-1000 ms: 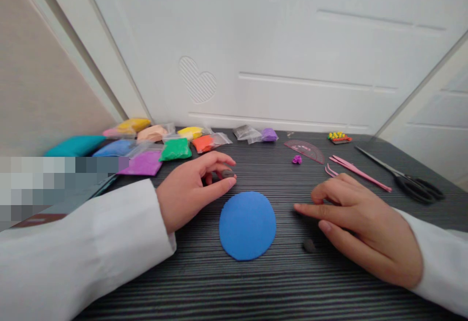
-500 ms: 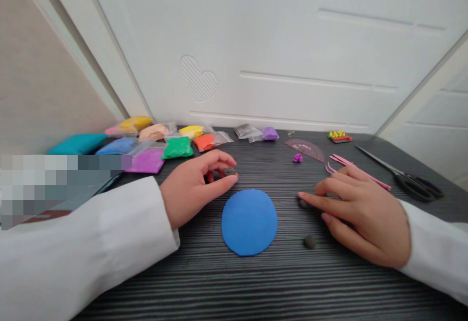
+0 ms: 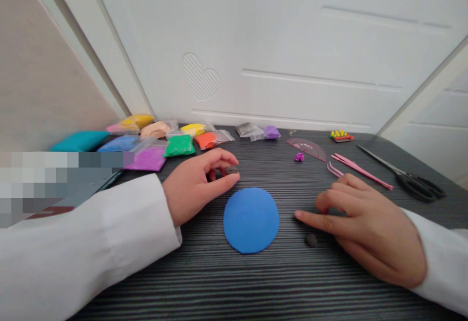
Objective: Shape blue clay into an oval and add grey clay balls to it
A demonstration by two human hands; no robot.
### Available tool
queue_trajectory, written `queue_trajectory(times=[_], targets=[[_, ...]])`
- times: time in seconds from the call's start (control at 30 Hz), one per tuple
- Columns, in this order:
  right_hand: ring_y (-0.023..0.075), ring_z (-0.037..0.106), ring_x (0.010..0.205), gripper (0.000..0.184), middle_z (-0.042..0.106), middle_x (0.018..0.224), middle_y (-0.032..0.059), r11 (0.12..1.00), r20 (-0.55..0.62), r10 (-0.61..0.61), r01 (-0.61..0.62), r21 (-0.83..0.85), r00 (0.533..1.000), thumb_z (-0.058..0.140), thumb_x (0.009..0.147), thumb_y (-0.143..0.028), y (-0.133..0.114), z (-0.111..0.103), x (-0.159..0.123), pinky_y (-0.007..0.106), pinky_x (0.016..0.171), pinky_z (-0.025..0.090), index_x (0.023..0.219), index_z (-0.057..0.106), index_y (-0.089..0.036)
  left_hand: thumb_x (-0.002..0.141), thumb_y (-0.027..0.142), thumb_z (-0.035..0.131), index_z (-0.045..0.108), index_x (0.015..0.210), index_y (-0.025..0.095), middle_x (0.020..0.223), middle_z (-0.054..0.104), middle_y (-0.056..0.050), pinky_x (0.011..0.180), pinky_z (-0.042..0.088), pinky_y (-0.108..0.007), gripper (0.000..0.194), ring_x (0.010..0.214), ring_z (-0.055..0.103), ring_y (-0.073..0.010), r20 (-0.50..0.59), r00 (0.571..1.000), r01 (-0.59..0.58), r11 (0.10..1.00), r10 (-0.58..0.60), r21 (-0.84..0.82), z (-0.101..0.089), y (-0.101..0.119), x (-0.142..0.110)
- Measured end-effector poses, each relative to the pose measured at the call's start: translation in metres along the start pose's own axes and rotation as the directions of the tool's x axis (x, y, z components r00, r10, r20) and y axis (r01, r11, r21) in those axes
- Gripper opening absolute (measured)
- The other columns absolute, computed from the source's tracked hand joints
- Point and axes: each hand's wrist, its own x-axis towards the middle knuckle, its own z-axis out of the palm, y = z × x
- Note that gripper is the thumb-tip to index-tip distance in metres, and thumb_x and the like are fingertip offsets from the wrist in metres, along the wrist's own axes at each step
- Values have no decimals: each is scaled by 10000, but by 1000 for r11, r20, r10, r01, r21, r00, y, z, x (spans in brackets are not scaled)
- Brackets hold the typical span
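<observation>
A flat blue clay disc (image 3: 251,219) lies on the dark striped table (image 3: 234,282) between my hands. My left hand (image 3: 197,184) rests just behind and left of the disc, thumb and fingers pinched on a small grey clay lump (image 3: 231,170). My right hand (image 3: 361,228) lies on the table to the disc's right, index finger stretched flat toward it and the other fingers loosely bent, holding nothing that I can see. A small grey clay ball (image 3: 311,239) sits on the table just below that index finger.
Several bags of coloured clay (image 3: 178,145) lie at the back left. At the back right are a purple clay bit (image 3: 299,157), a pink protractor (image 3: 307,148), pink tools (image 3: 360,170), black scissors (image 3: 405,180) and a small yellow-and-red piece (image 3: 340,136). A white door stands behind.
My right hand has slid back toward me and a little left, and a second grey bit seen at its fingertip half a second ago no longer shows. My left hand has hardly moved.
</observation>
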Motion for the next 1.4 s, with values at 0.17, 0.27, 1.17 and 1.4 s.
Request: queue_trajectory(times=[0.17, 0.27, 1.17, 1.4], targets=[[184, 457, 738, 412, 558, 902, 74, 999, -22, 21, -21, -24, 1000, 370, 830, -109, 1, 1, 1, 408, 710, 315, 1180, 570, -192, 782, 415, 579, 548, 985, 233, 883, 685, -17, 745, 495, -406, 274, 844, 649, -236, 3, 1000, -3, 1000, 3, -9, 0, -1, 0], [175, 446, 719, 420, 555, 889, 63, 1000, -25, -21, 20, -9, 999, 376, 818, -92, -1, 1, 1, 400, 698, 308, 1163, 582, -213, 780, 411, 583, 552, 983, 235, 885, 683, -15, 742, 493, -407, 271, 843, 647, -238, 0, 1000, -3, 1000, 3, -14, 0, -1, 0], [178, 443, 752, 417, 544, 937, 75, 1000, -43, 20, -19, 7, 999, 393, 816, -83, -5, 4, 1, 375, 703, 310, 1161, 580, -224, 782, 402, 577, 549, 980, 219, 896, 687, -27, 746, 482, -400, 271, 844, 640, -235, 9, 1000, 12, 999, -12, -35, 1, 0, 0], [184, 462, 770, 410, 558, 958, 78, 996, -33, 78, -80, -39, 996, 395, 828, -85, -4, 6, 0, 369, 710, 326, 1173, 571, -220, 781, 422, 576, 554, 989, 219, 926, 678, -31, 737, 486, -385, 292, 850, 634, -232, 8, 1000, 7, 1000, -7, -14, 0, 1, 1]])
